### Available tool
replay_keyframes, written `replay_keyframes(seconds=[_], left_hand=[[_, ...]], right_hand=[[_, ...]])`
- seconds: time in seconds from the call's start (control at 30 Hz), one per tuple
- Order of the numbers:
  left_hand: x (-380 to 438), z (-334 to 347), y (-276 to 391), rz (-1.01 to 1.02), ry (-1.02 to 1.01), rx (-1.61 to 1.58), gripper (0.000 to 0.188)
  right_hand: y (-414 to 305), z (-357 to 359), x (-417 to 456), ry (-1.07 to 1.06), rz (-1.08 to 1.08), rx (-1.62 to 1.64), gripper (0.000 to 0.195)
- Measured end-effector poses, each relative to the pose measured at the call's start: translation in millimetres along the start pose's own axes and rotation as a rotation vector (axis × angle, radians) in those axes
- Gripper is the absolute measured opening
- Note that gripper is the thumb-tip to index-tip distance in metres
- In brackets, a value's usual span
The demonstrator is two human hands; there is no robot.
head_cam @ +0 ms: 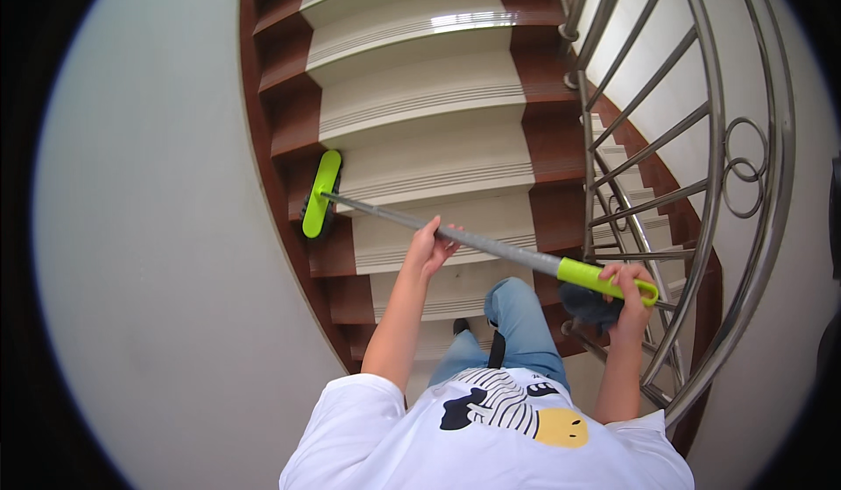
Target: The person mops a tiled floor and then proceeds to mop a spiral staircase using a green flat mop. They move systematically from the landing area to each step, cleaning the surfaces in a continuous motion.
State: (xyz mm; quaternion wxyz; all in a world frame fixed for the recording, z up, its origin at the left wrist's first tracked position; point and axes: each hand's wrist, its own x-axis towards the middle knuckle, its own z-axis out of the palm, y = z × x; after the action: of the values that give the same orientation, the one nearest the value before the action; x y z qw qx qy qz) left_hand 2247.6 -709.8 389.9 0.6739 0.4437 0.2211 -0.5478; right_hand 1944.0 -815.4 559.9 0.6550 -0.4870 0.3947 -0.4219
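A broom with a grey pole slants across the stairs before me. My left hand grips the pole near its middle. Around the green end grip, close to its hanging loop, my right hand is closed. The lime-green broom head is at the left end of a step, over the dark red-brown border by the wall. Dark bristles show along its edges; whether they touch the step cannot be made out. Below my right hand is a dark, rounded object, partly hidden by the hand and grip.
Cream stair treads with grooved edges and red-brown sides rise ahead. A pale wall borders them on the left. The stainless-steel railing curves along the right, with another flight visible through its bars. My legs are on the lower steps.
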Motion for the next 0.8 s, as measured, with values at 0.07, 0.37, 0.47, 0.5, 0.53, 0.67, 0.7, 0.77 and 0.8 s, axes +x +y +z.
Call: replay_keyframes(seconds=[0.07,0.37,0.47,0.5,0.53,0.67,0.7,0.77,0.8], left_hand=[[3,24,-18,-0.037,-0.104,0.036,0.029],[-58,250,-170,-0.606,-0.403,0.302,0.034],[-68,285,-224,-0.730,-0.517,0.289,0.031],[-78,300,-232,-0.757,-0.518,0.287,0.025],[-79,303,-247,-0.751,-0.531,0.248,0.022],[-83,305,-264,-0.691,-0.611,0.146,0.015],[-79,302,-268,-0.669,-0.653,0.137,0.015],[-75,293,-256,-0.624,-0.596,0.078,0.015],[-73,285,-244,-0.595,-0.564,0.057,0.015]], right_hand=[[-28,-17,12,0.021,-0.022,-0.078,0.016],[-193,-201,-29,0.580,-0.360,-0.265,0.018],[-236,-216,-61,0.790,-0.374,-0.279,0.017],[-247,-223,-71,0.841,-0.375,-0.274,0.017],[-259,-226,-80,0.874,-0.341,-0.354,0.018],[-277,-230,-87,1.041,-0.311,-0.265,0.017],[-277,-234,-87,1.017,-0.350,-0.282,0.016],[-267,-241,-77,0.949,-0.415,-0.301,0.015],[-262,-232,-69,0.883,-0.422,-0.278,0.013]])
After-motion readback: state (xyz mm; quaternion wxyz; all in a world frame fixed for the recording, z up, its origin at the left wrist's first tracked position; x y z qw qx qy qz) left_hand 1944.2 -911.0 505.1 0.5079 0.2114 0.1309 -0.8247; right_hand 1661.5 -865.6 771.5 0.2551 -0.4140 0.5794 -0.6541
